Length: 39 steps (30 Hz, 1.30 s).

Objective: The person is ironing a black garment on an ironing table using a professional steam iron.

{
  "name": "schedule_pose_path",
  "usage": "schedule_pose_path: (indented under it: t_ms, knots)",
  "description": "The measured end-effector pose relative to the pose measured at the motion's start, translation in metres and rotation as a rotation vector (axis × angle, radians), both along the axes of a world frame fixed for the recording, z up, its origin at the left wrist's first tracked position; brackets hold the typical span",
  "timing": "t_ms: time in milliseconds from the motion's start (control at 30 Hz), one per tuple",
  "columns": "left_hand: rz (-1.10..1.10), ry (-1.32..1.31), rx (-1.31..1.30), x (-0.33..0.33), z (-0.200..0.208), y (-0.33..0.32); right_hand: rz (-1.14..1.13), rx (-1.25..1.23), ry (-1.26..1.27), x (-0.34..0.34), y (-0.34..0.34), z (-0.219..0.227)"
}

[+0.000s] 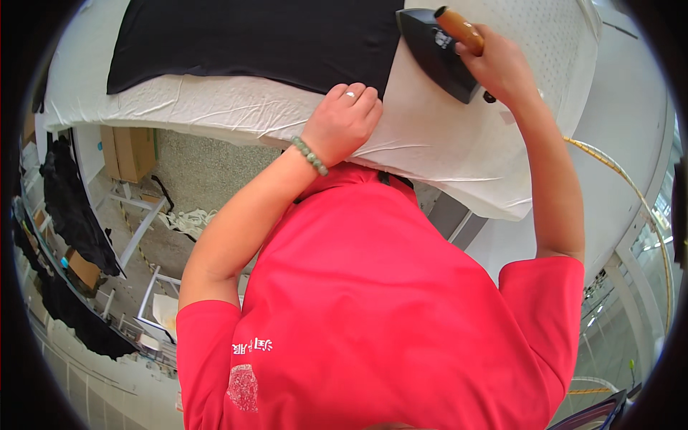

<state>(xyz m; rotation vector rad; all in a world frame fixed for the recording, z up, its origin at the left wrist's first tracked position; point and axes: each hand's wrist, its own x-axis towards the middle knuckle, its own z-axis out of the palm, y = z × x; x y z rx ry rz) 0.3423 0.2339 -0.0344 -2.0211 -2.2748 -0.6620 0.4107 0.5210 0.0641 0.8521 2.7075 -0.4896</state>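
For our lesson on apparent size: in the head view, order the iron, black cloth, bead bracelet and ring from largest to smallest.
1. Black cloth, though cut off above
2. Iron
3. Bead bracelet
4. Ring

The cloth (251,43) lies on the table (437,140), left of the iron (428,61), with a box (129,156) below at left.
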Motion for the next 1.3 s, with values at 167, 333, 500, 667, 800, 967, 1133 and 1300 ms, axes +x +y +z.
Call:
schedule_pose_path:
  t_ms: [167,333,500,667,800,967,1133,1300]
  knots:
    - [0.062,-0.222,0.064,-0.005,0.000,0.012,-0.056,0.019,0.017,0.005,0.020,-0.006]
    - [0.037,-0.256,0.130,-0.003,0.004,0.000,-0.104,-0.012,0.022,0.007,0.026,-0.009]
    - [0.046,-0.157,0.085,0.003,0.004,-0.007,-0.146,-0.084,-0.050,0.003,0.030,-0.003]
    - [0.030,-0.165,-0.058,-0.010,0.013,-0.025,0.000,-0.016,0.138,0.003,0.007,0.005]
    - [0.191,-0.106,-0.117,-0.038,0.012,-0.051,0.449,0.016,0.038,-0.011,-0.018,0.016]
    - [0.418,0.009,-0.170,-0.060,0.007,-0.082,0.759,-0.084,-0.334,-0.029,-0.050,0.018]
    - [0.443,-0.011,-0.103,-0.066,0.011,-0.075,0.902,-0.179,-0.470,0.008,-0.062,0.016]
    - [0.236,-0.131,-0.151,-0.057,0.003,-0.013,0.804,-0.195,-0.565,0.053,-0.059,0.015]
